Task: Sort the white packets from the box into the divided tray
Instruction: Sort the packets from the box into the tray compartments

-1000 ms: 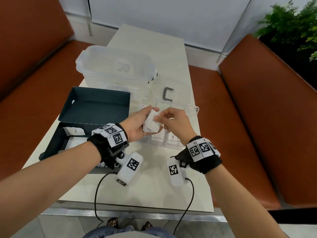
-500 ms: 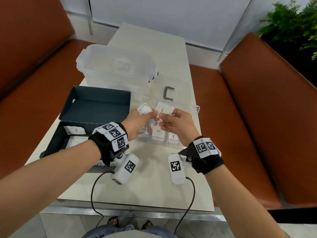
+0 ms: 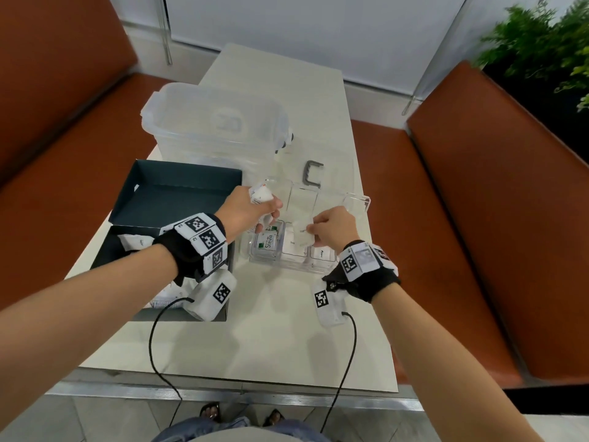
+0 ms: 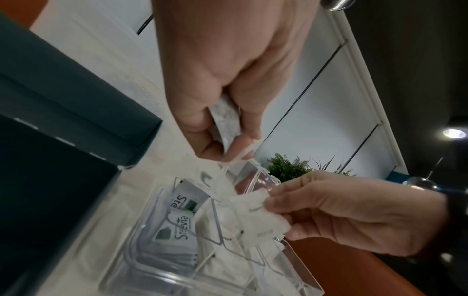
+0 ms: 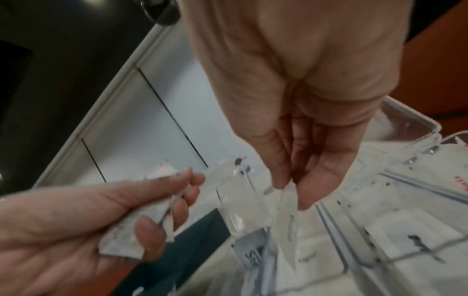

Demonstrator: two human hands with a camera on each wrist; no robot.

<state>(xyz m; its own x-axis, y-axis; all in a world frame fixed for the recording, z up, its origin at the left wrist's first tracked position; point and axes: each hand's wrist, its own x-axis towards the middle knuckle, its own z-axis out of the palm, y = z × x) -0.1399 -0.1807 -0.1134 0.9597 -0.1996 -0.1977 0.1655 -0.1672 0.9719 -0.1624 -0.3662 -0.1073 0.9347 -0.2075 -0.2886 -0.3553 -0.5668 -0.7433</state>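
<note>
My left hand [image 3: 270, 208] holds a small bunch of white packets [image 3: 260, 195] above the left end of the clear divided tray [image 3: 357, 199]. In the left wrist view those packets [image 4: 225, 122] sit pinched between thumb and fingers. My right hand [image 3: 310, 230] pinches a single white packet [image 3: 302, 233] over the tray's middle compartments; the right wrist view shows it [image 5: 287, 200] edge-on between thumb and fingertips. Stevia packets [image 3: 267, 242] lie in the tray's near left compartment, with white ones beside them. The dark box [image 3: 105, 253] at the left holds more packets [image 3: 135, 242].
The box's open lid [image 3: 181, 189] stands behind its base. A large clear lidded container [image 3: 216, 122] sits at the back, and a grey C-shaped piece [image 3: 310, 175] lies behind the tray. Orange benches [image 3: 478, 218] flank the table. Cables hang over the table's front edge [image 3: 242, 382].
The hands, joined on the bunch a second ago, have parted. My right hand came away with one packet and lowered it over the tray; my left hand drew back left with the others.
</note>
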